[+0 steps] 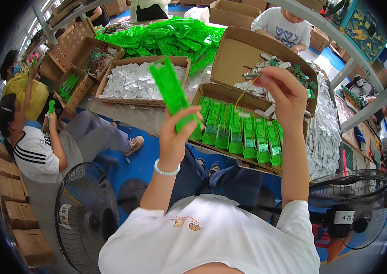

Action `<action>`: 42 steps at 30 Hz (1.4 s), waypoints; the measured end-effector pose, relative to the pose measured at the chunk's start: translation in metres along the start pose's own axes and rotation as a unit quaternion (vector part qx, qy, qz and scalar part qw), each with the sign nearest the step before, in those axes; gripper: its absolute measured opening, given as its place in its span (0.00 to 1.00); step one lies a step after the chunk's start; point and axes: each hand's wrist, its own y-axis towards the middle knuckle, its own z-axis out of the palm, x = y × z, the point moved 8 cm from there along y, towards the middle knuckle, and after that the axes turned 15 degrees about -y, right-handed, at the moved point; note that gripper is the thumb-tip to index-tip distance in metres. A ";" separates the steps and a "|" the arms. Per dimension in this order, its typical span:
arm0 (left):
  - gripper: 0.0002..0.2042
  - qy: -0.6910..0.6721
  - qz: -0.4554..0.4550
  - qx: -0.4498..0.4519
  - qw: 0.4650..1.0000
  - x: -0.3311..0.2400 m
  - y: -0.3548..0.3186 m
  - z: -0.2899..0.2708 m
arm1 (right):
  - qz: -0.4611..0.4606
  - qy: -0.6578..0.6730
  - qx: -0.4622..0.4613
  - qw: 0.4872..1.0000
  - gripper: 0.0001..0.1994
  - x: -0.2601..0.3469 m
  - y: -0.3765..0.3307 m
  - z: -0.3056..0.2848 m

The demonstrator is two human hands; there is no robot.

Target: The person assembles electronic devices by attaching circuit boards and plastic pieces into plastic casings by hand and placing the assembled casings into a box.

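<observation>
Item 1: green plastic casing (170,91), a long flat moulded strip, held upright in my left hand (175,132) above the near edge of the cardboard tray (211,91). I have it pinched by its lower end, fingers closed around it; the upper end stands free and tilts left. I judge it light, stiff but thin, and smooth enough to slip; best taken by its long edges near the middle. Item 2: small circuit board with thin yellow wires (248,84), gripped between thumb and fingertips of my right hand (282,89), above the tray's far right corner. I judge it very light and fragile; the wires are limp, so hold the board by its edges. Inside the tray: 1 row of finished green units (243,134). Left of the tray: a box of white plastic parts (134,82).
</observation>
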 end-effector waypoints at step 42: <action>0.23 -0.153 -0.053 0.015 0.987 0.035 -0.099 0.094 | 0.273 0.092 -0.011 0.957 0.05 -0.015 -0.216 0.035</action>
